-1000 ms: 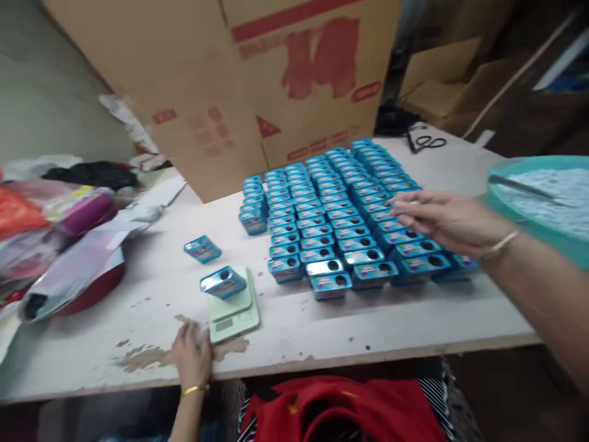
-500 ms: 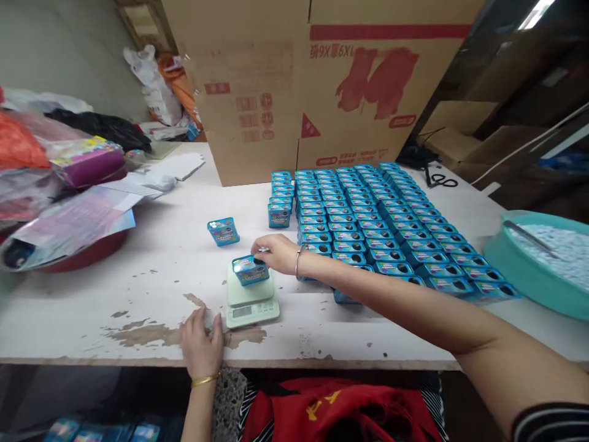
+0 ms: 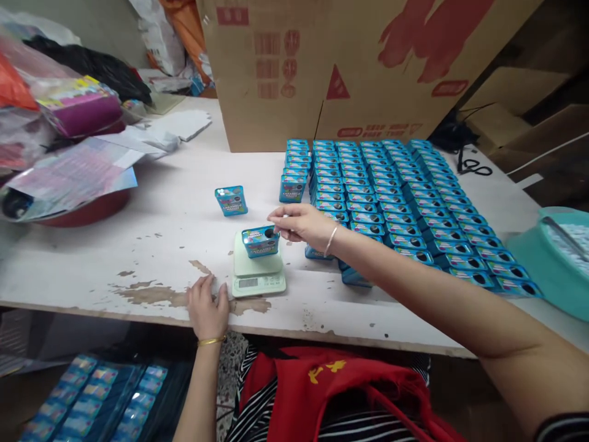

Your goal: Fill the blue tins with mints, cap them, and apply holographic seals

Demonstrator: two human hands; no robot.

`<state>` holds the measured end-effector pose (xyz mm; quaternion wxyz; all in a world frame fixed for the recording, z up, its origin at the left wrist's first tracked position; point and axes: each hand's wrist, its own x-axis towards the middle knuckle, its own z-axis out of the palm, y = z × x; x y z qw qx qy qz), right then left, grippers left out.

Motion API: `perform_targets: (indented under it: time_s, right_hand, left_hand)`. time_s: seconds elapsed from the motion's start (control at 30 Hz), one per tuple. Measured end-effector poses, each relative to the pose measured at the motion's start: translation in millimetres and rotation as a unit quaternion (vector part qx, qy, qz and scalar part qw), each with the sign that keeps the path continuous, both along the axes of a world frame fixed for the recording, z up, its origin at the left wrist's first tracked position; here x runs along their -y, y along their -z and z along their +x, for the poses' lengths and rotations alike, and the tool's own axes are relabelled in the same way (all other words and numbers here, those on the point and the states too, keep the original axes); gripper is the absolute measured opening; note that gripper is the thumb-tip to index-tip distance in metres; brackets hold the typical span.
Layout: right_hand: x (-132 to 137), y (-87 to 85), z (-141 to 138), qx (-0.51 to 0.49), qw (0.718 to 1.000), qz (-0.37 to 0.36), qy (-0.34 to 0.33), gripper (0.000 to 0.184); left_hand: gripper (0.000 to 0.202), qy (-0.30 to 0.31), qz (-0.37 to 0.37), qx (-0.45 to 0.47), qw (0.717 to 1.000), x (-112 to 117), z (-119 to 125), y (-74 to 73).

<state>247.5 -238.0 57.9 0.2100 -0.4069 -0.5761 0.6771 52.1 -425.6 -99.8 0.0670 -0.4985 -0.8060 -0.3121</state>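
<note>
Tin (image 3: 261,245) stands on scale (image 3: 257,269). Right hand (image 3: 301,224): grip narrow at tin's upper edge; contents cannot be told. Left hand (image 3: 208,309): loosely spread on counter (image 3: 179,239). Caution: a right-hand bump could topple the tin.

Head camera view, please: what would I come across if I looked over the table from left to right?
Red bowl → left hand → pale green scale → right hand → scissors → teal basin
</note>
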Motion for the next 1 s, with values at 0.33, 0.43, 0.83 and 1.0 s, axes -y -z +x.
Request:
perform_targets:
  time_s: [0.33, 0.43, 0.83, 1.0]
  right_hand:
    - [1, 12.4, 27, -0.030, 0.996, -0.080, 0.033, 0.008]
    - [-3, 15.3, 23, -0.026, 0.999, -0.042, 0.004, 0.014]
    - [-9, 3.5, -12, 0.202, 0.914, 0.333, -0.113, 0.012]
    - [-12, 0.3, -16, 0.246, 0.889, 0.356, -0.150, 0.009]
  left_hand:
    - [0.034, 0.006, -0.017, 0.013, 1.000, -1, 2, -0.1]
    - [0.035, 0.005, -0.014, 0.006, 1.000, -1, 2, 1.0]
    - [0.032, 0.019, 0.019, -0.027, 0.999, -3, -4, 3.1]
    - [0.032, 0.018, 0.022, -0.029, 0.999, -3, -4, 4.1]
